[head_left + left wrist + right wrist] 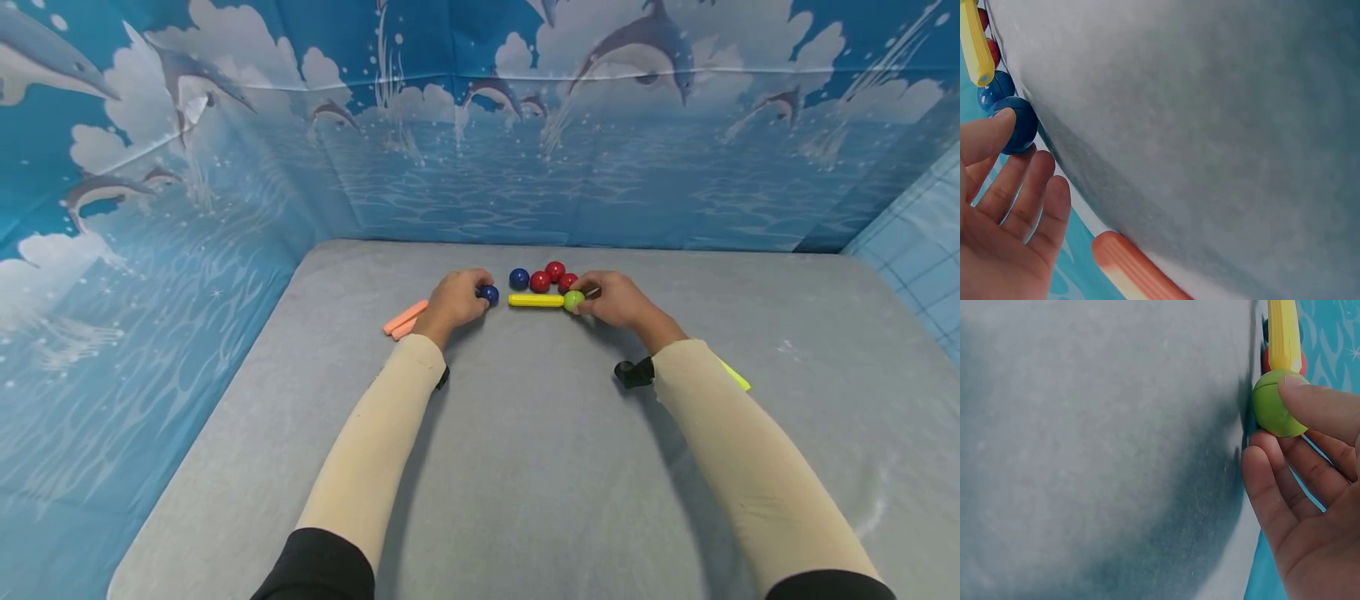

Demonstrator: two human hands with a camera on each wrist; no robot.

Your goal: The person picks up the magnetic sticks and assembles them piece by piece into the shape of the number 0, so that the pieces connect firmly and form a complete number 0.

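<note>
My left hand (459, 298) pinches a glossy blue ball (491, 295) between thumb and fingers. In the left wrist view the thumb lies against that blue ball (1021, 125), while the other fingers spread below it. My right hand (613, 300) pinches a lime-green ball (573, 301) at the right end of a yellow ribbed rod (536, 300). The green ball (1275, 405) touches the rod's end in the right wrist view; whether they are joined, I cannot tell. Behind the rod sit a second blue ball (519, 278) and three red balls (555, 271), one partly hidden by my right hand.
Two orange rods (405, 320) lie beside my left wrist. A yellow piece (735, 375) shows past my right sleeve, mostly covered. The grey tabletop (525, 458) ends at a blue dolphin-print curtain (480, 200) at the back and left.
</note>
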